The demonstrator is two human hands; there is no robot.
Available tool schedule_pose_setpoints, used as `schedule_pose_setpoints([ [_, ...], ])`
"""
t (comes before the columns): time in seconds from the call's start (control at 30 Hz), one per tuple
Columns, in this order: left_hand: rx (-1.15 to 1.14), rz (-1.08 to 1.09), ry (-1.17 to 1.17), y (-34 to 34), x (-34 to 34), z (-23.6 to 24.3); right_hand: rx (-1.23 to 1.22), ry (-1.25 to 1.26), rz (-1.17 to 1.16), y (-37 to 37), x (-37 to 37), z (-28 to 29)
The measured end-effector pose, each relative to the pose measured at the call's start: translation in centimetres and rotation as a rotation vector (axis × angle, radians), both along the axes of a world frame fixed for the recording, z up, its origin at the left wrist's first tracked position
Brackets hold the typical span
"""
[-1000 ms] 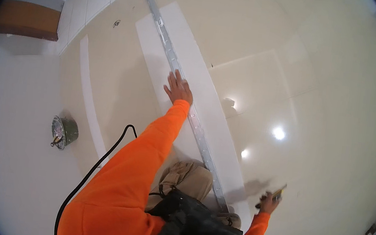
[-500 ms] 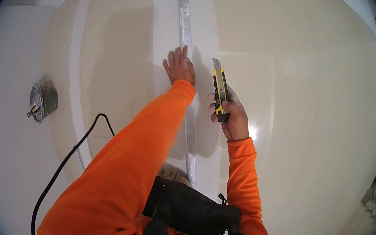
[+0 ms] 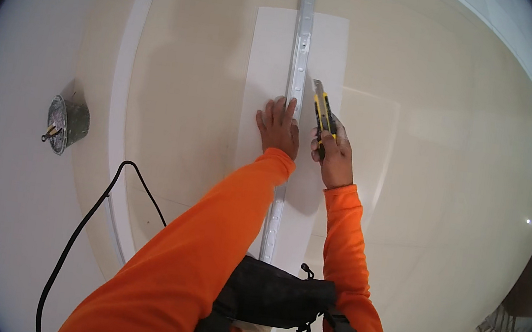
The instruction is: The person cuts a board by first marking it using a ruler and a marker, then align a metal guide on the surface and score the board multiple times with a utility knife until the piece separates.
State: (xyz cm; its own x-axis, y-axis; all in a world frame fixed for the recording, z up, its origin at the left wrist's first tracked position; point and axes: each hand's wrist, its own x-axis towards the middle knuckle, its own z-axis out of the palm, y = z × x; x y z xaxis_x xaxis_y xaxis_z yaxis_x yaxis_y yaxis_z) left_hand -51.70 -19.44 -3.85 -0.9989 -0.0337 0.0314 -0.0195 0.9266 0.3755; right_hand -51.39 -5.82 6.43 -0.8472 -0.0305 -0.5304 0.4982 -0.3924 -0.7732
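Head view: left hand splayed against metal strip; right hand gripping knife.

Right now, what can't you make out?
All head view:
- Snap-off utility knife: blade tip too small to tell whether it touches the white strip.
- Metal rail: far end cut off by the top edge.
- Black cable: continuation hidden by the left sleeve.
- Left hand: palm hidden by its back.

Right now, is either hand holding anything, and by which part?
The right hand holds a yellow-and-black utility knife by its handle, blade end pointing away from the person. The left hand grips nothing; it rests against the metal strip.
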Motion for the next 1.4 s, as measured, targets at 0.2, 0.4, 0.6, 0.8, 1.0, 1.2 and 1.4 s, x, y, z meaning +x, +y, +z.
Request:
schedule_pose_setpoints([
  [0.2, 0.023, -0.007, 0.019, -0.7, 1.3, 0.7, 0.113, 0.051, -0.016, -1.5, -0.2, 1.0],
  [0.4, 0.031, -0.015, 0.031, -0.7, 1.4, 2.6, 0.414, 0.132, -0.13, -1.8, -3.8, -2.0],
  [0.6, 0.028, -0.028, 0.013, -1.5, 2.9, 3.1, 0.851, 0.341, -0.2, -4.0, -10.8, -1.0],
  [0.8, 0.024, -0.031, -0.003, -0.9, 0.7, 1.4, 1.121, 0.235, 0.08, -4.8, -18.8, -3.3],
  [1.0, 0.027, -0.046, -0.03, -1.0, 0.2, 0.9, 1.117, 0.22, 0.102, -5.4, -19.6, -4.2],
  [1.2, 0.05, -0.051, -0.026, -0.8, 0.5, 0.8, 1.183, 0.225, 0.158, -5.3, -20.2, -4.2],
  [1.4, 0.018, -0.035, -0.052, -0.7, 0.3, 0.1, 1.198, 0.17, 0.249, -6.4, -20.6, -5.3],
])
